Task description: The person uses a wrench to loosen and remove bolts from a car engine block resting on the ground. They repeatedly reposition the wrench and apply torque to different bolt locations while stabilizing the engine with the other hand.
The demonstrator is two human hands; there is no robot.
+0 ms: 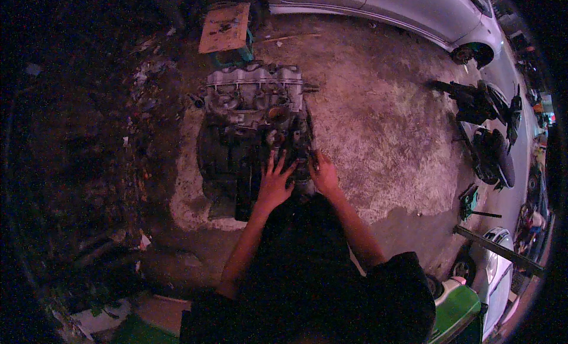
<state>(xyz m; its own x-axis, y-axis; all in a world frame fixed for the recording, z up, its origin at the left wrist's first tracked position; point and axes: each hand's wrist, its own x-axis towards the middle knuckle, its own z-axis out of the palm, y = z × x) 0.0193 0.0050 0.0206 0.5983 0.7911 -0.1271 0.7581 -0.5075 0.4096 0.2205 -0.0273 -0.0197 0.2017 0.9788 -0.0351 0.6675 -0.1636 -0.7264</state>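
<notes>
A car engine (254, 77) stands on the concrete in front of me, its pale, ribbed upper part on the far side and a dark body nearer to me. A round brownish opening (277, 114) shows near its middle. My left hand (276, 187) lies over the near part of the engine, fingers spread and pointing away from me. At the engine's near right edge my right hand (324, 175) has its fingers bent in against the parts. Whatever is between those fingers is too dark to make out.
Beyond the engine is a small stand with a wooden top (225, 29) bearing small dark items. A silver car (384, 3) stands farther back. To the right are a motorcycle (491, 131) and a green metal piece with a bar (470, 202). Dim clutter lines the left.
</notes>
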